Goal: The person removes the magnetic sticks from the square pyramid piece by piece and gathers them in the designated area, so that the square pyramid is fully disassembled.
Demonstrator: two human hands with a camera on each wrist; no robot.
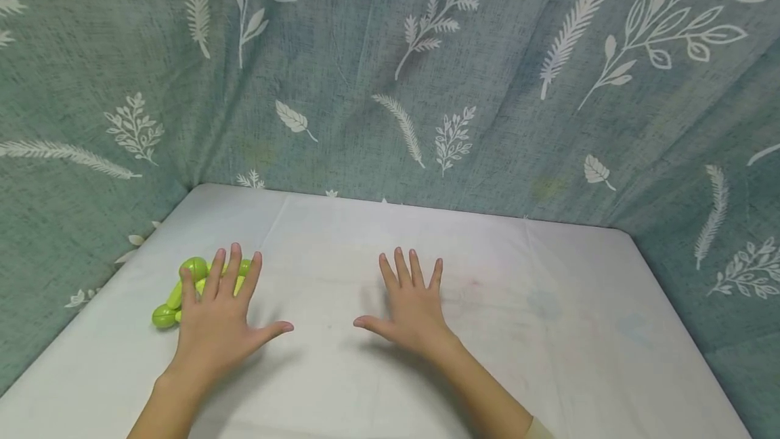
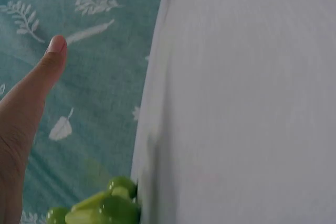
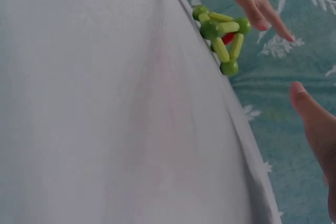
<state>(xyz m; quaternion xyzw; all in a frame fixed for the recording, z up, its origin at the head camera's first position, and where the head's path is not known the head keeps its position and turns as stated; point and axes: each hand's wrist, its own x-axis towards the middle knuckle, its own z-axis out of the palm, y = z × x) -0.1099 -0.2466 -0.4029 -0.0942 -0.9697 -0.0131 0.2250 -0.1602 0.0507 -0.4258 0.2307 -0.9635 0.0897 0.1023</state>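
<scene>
On the left part of the white table stands a green ball-and-rod model (image 1: 194, 267), its balls darker green than its yellow-green rods. The right wrist view shows the same model (image 3: 221, 31) whole, with a small red piece inside it. My left hand (image 1: 218, 324) is spread over the table and covers part of the model in the head view; it grips nothing. My right hand (image 1: 414, 307) is also spread, thumb pointing left, with nothing in it. Only the left thumb (image 2: 44, 74) and a few fingertips show in the left wrist view.
A white cloth covers the table (image 1: 548, 330), with faint stains right of the middle. Behind and at both sides hangs a teal curtain (image 1: 341, 73) printed with white leaves. The table's far edge (image 1: 426, 206) meets the curtain.
</scene>
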